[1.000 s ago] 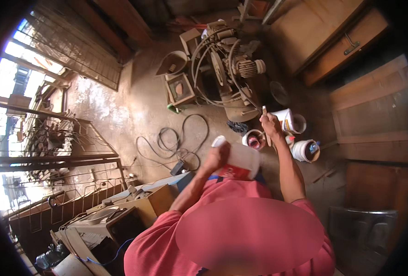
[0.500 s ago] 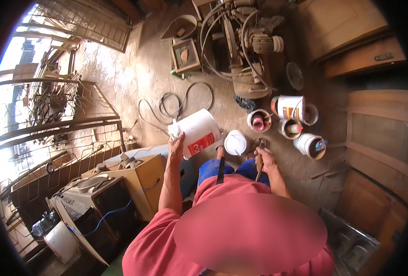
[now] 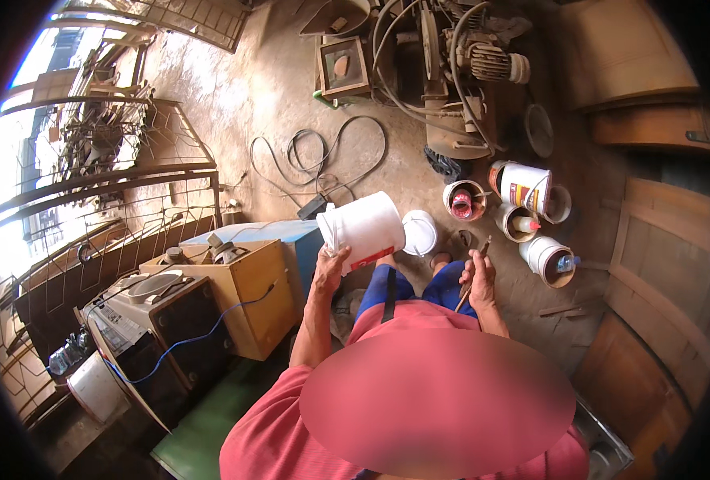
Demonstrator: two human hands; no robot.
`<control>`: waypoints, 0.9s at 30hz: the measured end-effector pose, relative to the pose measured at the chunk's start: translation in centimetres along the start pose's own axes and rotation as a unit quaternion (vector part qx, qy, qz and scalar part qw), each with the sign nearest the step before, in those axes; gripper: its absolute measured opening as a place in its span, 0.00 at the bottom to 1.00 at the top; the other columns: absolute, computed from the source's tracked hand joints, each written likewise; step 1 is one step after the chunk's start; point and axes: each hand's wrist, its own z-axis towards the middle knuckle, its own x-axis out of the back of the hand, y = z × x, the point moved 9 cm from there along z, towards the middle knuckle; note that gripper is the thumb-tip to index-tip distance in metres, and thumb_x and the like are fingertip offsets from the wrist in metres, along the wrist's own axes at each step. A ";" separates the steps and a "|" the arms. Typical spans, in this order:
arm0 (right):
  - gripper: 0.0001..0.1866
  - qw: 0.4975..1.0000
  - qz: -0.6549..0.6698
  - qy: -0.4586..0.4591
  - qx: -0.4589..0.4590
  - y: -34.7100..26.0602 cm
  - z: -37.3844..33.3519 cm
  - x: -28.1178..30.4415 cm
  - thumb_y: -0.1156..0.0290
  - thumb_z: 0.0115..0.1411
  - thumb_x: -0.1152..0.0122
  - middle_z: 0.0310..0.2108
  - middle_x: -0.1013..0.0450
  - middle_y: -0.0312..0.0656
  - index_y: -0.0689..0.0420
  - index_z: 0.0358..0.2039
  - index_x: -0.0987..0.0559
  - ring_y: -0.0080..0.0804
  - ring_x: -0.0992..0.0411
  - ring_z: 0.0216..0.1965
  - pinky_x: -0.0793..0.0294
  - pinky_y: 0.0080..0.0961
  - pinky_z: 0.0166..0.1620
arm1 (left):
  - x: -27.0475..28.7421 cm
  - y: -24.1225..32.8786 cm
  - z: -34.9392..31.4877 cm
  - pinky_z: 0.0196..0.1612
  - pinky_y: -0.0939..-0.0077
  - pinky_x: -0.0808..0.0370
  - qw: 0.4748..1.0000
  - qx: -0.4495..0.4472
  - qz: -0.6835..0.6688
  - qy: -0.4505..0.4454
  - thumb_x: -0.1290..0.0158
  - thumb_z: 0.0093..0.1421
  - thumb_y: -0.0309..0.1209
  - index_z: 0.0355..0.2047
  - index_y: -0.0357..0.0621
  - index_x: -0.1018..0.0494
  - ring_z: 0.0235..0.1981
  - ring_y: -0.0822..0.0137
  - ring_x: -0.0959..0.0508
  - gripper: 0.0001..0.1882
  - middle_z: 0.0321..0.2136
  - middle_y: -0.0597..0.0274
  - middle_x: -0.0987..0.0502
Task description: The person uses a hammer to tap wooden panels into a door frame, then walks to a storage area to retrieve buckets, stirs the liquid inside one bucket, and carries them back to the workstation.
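Note:
My left hand (image 3: 332, 262) is closed on the end of a white plastic bucket (image 3: 363, 226), which lies on its side in the air in front of my body. A red label shows along its lower side. In my right hand (image 3: 480, 282), the fingers wrap round a thin brown stick (image 3: 461, 301), held at a slant above my right thigh. A round white container (image 3: 420, 233) stands on the floor by my feet, just right of the held bucket. Whether it has a lid on cannot be made out.
Several paint buckets (image 3: 545, 261) stand or lie to the right, one holding a red can (image 3: 461, 203). Ahead is a machine with a motor (image 3: 495, 62) and hoses. A black cable (image 3: 323, 152) coils on the floor. Wooden cabinets (image 3: 252, 300) crowd the left, and wooden panels (image 3: 659, 232) the right.
The bucket in my left hand has turned, so less of its red label shows. The stick in my right hand now points further up and right. The whole view has shifted slightly.

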 end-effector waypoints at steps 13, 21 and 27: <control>0.21 0.855 -0.511 0.050 0.070 15.1 13.9 0.4 0.55 0.58 0.44 0.22 0.26 0.52 0.63 0.22 0.23 0.40 0.26 0.21 0.27 0.38 0.27 | 7.3 -7.1 -0.1 0.40 0.73 0.28 0.940 0.057 0.283 0.182 0.45 0.59 0.32 0.45 0.31 0.27 0.34 0.70 0.25 0.18 0.33 0.60 0.21; 0.21 0.819 -0.569 -0.041 -0.057 29.6 28.4 -2.4 0.59 0.60 0.48 0.35 0.26 0.67 0.68 0.34 0.20 0.64 0.27 0.42 0.28 0.48 0.47 | 8.9 -16.2 -1.9 0.32 0.76 0.30 0.944 0.146 0.270 0.118 0.46 0.63 0.30 0.39 0.38 0.25 0.29 0.76 0.29 0.09 0.28 0.71 0.23; 0.22 0.788 -0.597 -0.078 -0.127 35.0 29.6 -3.7 0.58 0.60 0.49 0.41 0.26 0.64 0.65 0.40 0.20 0.60 0.27 0.47 0.29 0.45 0.50 | 6.5 -13.8 0.9 0.40 0.67 0.25 0.919 0.004 0.389 0.070 0.47 0.61 0.26 0.41 0.42 0.24 0.34 0.57 0.20 0.09 0.31 0.53 0.21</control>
